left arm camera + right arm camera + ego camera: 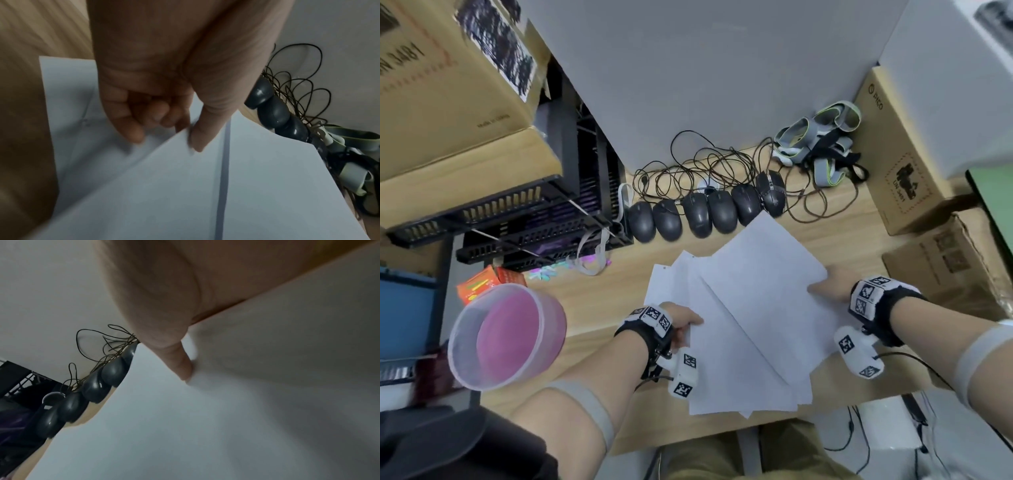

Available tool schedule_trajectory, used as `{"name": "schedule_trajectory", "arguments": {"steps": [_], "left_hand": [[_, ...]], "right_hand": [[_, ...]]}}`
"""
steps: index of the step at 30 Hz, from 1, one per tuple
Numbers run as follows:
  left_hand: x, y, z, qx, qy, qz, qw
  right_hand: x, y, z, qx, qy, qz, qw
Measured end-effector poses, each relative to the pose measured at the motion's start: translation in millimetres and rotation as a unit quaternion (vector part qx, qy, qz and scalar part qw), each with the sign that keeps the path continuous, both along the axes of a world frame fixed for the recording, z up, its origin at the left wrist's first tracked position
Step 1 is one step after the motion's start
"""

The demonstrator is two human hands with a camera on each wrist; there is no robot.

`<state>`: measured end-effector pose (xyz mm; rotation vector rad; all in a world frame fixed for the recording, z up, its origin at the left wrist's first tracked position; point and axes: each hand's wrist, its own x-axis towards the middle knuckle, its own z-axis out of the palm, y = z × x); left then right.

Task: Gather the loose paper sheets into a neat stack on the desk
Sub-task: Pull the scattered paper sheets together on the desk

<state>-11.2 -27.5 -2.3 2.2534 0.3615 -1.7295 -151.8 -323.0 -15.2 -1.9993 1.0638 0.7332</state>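
Observation:
Several white paper sheets (750,308) lie fanned and skewed on the wooden desk (599,294), their near corners hanging over its front edge. My left hand (685,320) pinches the left edge of the sheets. In the left wrist view the paper sheets (205,186) lift at that edge, with the left hand (164,133) curled, thumb on top and fingers under. My right hand (825,286) grips the right edge of the top sheet. In the right wrist view its thumb (185,368) presses on the paper (205,418); the other fingers are hidden beneath.
A row of black mice (705,212) with tangled cables (709,164) lies just behind the sheets. Grey straps (822,144) and cardboard boxes (900,154) fill the right. A round pink container (510,335) and black trays (524,212) stand left.

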Motion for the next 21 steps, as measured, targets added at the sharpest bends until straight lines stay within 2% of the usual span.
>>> {"name": "schedule_trajectory", "arguments": {"steps": [3, 7, 10, 16, 20, 21], "left_hand": [[-4.4, -0.6, -5.9, -0.052, -0.005, 0.095, 0.994], [-11.8, -4.4, -8.5, -0.083, 0.026, 0.164, 0.983], [-17.3, -0.8, -13.4, -0.082, 0.049, 0.168, 0.981], [-17.4, -3.9, -5.2, -0.173, 0.063, 0.193, 0.964], [-0.6, -0.5, -18.9, -0.158, 0.020, 0.103, 0.982], [4.0, 3.5, -32.4, -0.158, -0.003, 0.093, 0.983]], "right_hand": [[-2.4, 12.9, -0.9, 0.025, 0.019, -0.008, 0.999], [1.0, 38.4, -20.3, 0.016, 0.061, 0.069, 0.996], [7.2, 57.5, -13.4, -0.012, 0.059, 0.080, 0.995], [13.3, 69.4, -3.7, -0.014, 0.057, 0.015, 0.998], [18.8, 67.4, -5.1, 0.012, 0.039, 0.000, 0.999], [19.5, 65.1, -6.1, 0.014, 0.033, -0.003, 0.999]]}}
